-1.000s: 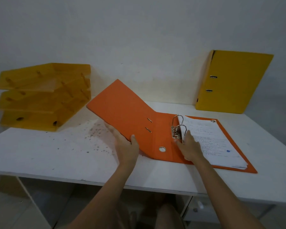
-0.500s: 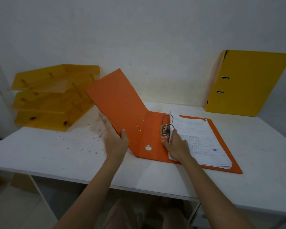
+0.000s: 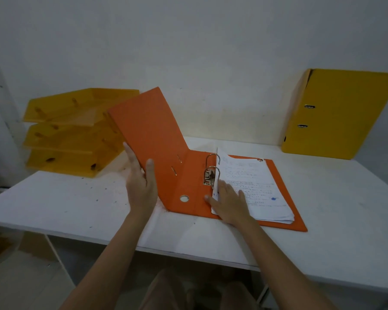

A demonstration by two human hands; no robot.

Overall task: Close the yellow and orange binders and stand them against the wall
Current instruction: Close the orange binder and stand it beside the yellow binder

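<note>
Roughly halfway: yellow binder (image 3: 341, 113) closed, upright against the wall (image 3: 211, 52) at the table's (image 3: 54, 204) back right corner. Orange binder (image 3: 188, 175) open mid-table; left hand (image 3: 141, 186) clamped on its raised cover, right hand (image 3: 230, 203) flat, pressing the papers (image 3: 255, 186). Left: 1 binder to shut and stand.

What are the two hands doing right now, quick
Left hand: closed on the orange binder's raised front cover.
Right hand: open, flat on the paper stack, holding nothing.
</note>
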